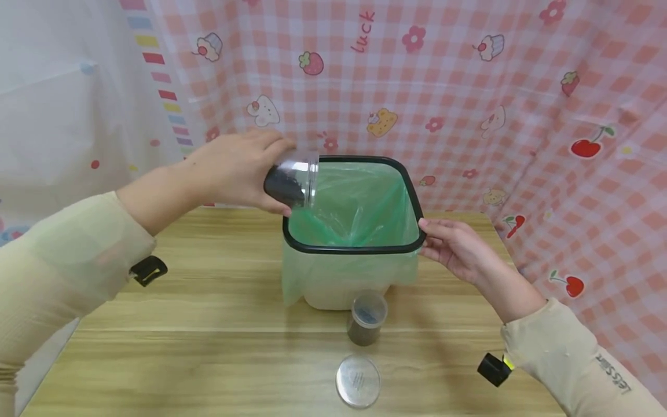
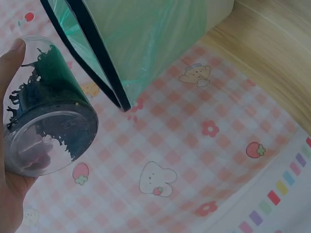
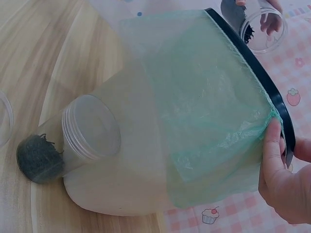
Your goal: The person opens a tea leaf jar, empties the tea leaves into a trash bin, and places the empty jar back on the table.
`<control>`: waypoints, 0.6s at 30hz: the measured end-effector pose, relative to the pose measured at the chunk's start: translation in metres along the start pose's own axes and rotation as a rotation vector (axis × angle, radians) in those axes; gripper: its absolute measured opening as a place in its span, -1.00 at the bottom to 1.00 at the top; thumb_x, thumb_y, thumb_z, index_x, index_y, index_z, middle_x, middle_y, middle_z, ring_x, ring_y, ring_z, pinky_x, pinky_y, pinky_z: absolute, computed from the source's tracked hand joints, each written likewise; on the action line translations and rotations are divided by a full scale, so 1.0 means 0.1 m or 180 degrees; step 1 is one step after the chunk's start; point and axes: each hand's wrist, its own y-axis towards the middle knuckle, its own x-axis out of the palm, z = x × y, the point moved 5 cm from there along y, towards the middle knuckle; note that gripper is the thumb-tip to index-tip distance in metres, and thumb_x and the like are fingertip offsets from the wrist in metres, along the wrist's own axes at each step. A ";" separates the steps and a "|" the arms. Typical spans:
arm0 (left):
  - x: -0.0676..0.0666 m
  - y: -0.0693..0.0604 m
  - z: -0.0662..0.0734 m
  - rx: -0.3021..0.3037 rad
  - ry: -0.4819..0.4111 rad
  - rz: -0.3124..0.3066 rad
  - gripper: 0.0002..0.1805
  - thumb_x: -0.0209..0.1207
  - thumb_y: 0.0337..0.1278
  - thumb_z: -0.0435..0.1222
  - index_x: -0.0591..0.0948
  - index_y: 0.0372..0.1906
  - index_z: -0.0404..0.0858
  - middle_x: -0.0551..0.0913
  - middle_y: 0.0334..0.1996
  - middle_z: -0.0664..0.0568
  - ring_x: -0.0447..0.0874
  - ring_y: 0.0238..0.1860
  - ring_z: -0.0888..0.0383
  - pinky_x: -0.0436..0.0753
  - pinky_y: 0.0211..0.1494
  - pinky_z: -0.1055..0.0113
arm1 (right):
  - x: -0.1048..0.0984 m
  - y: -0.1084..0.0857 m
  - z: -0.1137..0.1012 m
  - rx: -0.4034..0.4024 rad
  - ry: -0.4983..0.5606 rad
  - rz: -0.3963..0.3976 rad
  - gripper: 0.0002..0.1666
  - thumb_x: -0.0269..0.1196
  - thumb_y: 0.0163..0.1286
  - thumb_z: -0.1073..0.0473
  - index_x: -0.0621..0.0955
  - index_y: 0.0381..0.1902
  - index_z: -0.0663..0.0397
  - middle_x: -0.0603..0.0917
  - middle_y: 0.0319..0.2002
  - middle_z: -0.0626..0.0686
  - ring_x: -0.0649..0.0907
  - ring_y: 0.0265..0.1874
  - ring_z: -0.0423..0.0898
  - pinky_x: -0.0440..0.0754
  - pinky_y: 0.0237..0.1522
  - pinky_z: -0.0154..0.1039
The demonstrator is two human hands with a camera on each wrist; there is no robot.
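Sleeves (image 1: 62,260) run off-frame, left hand (image 1: 237,165) gripping a partly hidden jar (image 1: 293,180), right hand (image 1: 458,246) pinching the bin rim (image 1: 354,250).

Tabletop (image 1: 219,301): pale wood grain, smooth, soft sheen. Tilted jar (image 1: 294,180) and upright jar (image 1: 367,318), 2 in all: clear, smooth, glossy plastic. Contents (image 3: 40,159): dark, matt, rough strands. Round disc (image 1: 358,381) toward tabletop's near edge: transparent, glossy. Bin (image 1: 330,298): pale, smooth, matt plastic; rim (image 1: 354,250) black, smooth. Liner (image 1: 359,197): thin plastic film, crinkled, shiny. Curtain (image 1: 448,87) behind tabletop's far edge: cloth, matt.
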 end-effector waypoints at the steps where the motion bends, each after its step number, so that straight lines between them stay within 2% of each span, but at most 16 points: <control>1: 0.00 0.01 0.01 0.0026 0.0013 -0.0020 0.07 0.27 -0.32 0.33 0.35 0.21 -0.37 0.46 0.09 -0.18 0.43 0.11 -0.09 0.51 0.06 -0.01 | 0.00 0.00 0.00 0.0002 -0.0004 -0.0004 -0.81 0.05 0.43 0.22 0.47 -0.18 0.29 0.58 -0.40 0.04 0.58 -0.41 -0.18 0.62 -0.22 -0.36; 8: -0.01 0.08 0.07 0.0122 0.0113 -0.0163 0.07 0.28 -0.31 0.32 0.34 0.23 -0.37 0.46 0.12 -0.19 0.42 0.12 -0.11 0.46 0.14 -0.01 | 0.00 0.00 0.00 -0.0009 -0.0026 0.0007 -0.82 0.06 0.43 0.22 0.52 -0.24 0.25 0.59 -0.41 0.03 0.58 -0.41 -0.18 0.62 -0.22 -0.36; 18: -0.04 0.14 0.08 0.0180 0.0192 -0.0299 0.04 0.29 -0.28 0.28 0.33 0.24 -0.35 0.46 0.10 -0.17 0.43 0.05 -0.08 0.54 0.01 0.00 | -0.01 0.01 0.00 0.0000 -0.0020 0.0016 -0.83 0.06 0.43 0.22 0.52 -0.24 0.24 0.59 -0.42 0.03 0.58 -0.42 -0.18 0.62 -0.21 -0.36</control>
